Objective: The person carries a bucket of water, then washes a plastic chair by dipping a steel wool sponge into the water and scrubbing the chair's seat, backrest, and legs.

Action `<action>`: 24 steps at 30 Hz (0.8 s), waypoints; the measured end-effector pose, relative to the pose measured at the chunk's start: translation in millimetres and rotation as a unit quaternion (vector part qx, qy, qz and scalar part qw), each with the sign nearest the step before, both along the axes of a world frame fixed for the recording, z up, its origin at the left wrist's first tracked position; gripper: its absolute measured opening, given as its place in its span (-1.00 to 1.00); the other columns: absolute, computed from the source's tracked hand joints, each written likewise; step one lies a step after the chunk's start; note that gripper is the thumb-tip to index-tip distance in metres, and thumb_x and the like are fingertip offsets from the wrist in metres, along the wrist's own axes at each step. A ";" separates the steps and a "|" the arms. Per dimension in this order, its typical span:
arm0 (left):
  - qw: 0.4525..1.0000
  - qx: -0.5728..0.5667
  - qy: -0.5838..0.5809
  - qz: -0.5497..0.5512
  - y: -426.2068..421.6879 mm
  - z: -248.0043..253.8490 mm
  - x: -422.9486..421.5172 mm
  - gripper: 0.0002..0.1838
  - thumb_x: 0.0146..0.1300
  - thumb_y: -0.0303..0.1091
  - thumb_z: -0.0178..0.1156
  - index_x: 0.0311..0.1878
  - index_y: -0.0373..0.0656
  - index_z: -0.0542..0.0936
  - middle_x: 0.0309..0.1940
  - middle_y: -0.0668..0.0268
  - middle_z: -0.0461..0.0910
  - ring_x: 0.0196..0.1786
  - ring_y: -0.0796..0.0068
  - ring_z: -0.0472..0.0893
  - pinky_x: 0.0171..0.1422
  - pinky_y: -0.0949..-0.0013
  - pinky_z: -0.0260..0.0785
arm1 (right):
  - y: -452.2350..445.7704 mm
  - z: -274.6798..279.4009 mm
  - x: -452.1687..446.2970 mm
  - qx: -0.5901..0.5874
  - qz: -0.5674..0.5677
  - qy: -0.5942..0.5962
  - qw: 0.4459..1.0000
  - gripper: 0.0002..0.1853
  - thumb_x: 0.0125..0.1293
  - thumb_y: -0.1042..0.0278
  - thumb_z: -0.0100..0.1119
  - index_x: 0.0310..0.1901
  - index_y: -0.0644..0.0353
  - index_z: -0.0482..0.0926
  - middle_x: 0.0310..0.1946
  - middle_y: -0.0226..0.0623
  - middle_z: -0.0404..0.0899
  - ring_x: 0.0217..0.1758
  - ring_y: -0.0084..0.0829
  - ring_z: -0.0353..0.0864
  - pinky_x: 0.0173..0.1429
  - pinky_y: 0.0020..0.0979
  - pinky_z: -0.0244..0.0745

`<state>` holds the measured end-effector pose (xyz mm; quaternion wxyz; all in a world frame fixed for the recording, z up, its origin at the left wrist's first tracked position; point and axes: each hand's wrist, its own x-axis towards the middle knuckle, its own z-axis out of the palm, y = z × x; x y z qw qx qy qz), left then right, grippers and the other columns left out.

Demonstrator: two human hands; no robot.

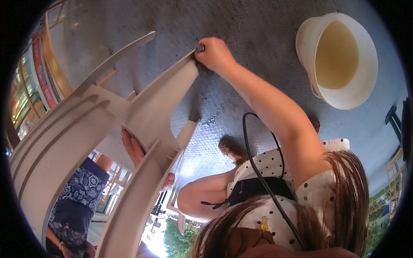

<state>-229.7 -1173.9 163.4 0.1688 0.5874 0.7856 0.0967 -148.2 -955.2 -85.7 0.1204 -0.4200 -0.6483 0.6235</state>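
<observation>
A large beige plastic chair with curved slats is tilted up in front of me. My left hand is wrapped round the chair's middle, its fingers showing on one side and the thumb on the other; part of the palm is hidden behind the plastic. At the end of one chair leg, my right hand is closed round a small dark, shiny thing, too small to name, and presses it against the leg's tip.
A white bucket of cloudy yellowish liquid stands on the grey textured metal floor at the upper right. Another person in patterned dark clothing is at the lower left. A black cable hangs across my front.
</observation>
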 end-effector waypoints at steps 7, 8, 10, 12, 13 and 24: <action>0.999 -0.024 0.013 -0.018 -0.9 1.8 0.3 0.17 0.16 0.50 -0.16 0.46 -0.43 -0.12 0.40 -0.43 -0.19 0.46 -0.44 -0.13 0.41 -0.36 -0.23 | 3.6 -5.2 1.6 -0.006 -0.004 -0.038 0.999 -0.82 0.07 0.36 0.27 -0.29 0.24 0.66 -0.41 -0.04 0.63 -0.31 -0.05 0.64 -0.21 -0.24 0.53; 1.000 -0.024 0.005 -0.017 -0.9 3.1 -0.3 0.17 0.16 0.50 -0.17 0.46 -0.43 -0.12 0.40 -0.44 -0.20 0.45 -0.44 -0.13 0.41 -0.36 -0.23 | -0.6 -2.1 1.6 0.024 0.006 -0.034 0.999 -0.81 0.06 0.37 0.28 -0.29 0.25 0.65 -0.40 -0.04 0.63 -0.30 -0.05 0.64 -0.20 -0.23 0.53; 1.000 -0.019 -0.004 -0.004 -3.7 2.2 0.7 0.17 0.16 0.51 -0.18 0.46 -0.44 -0.13 0.40 -0.45 -0.20 0.45 -0.45 -0.13 0.41 -0.37 -0.23 | -14.6 19.4 6.0 0.044 0.009 0.022 0.999 -0.79 0.01 0.41 0.29 -0.27 0.25 0.64 -0.34 -0.06 0.63 -0.23 -0.07 0.62 -0.15 -0.22 0.52; 0.999 -0.033 0.001 0.000 -1.4 3.5 3.0 0.16 0.17 0.50 -0.19 0.45 -0.44 -0.12 0.40 -0.45 -0.19 0.45 -0.45 -0.13 0.41 -0.36 -0.21 | -25.0 31.6 9.1 0.067 -0.009 0.129 0.989 -0.81 -0.01 0.44 0.30 -0.29 0.23 0.63 -0.31 -0.13 0.62 -0.16 -0.09 0.60 -0.09 -0.23 0.51; 0.999 -0.039 0.006 -0.002 0.0 4.6 3.4 0.16 0.18 0.50 -0.20 0.45 -0.44 -0.11 0.40 -0.45 -0.19 0.45 -0.45 -0.13 0.41 -0.36 -0.20 | -22.5 28.7 8.0 0.067 -0.006 0.145 0.987 -0.81 -0.01 0.44 0.30 -0.30 0.21 0.63 -0.30 -0.16 0.61 -0.14 -0.11 0.60 -0.07 -0.24 0.50; 0.999 0.023 0.032 -0.033 -2.0 -8.7 -3.0 0.12 0.20 0.48 -0.22 0.45 -0.42 -0.07 0.40 -0.41 -0.14 0.45 -0.40 -0.06 0.41 -0.32 -0.15 | -22.8 -19.3 41.2 0.129 0.250 -0.075 0.957 -0.78 0.02 0.45 0.27 -0.23 0.13 0.68 -0.20 -0.19 0.61 -0.05 -0.15 0.58 0.02 -0.22 0.53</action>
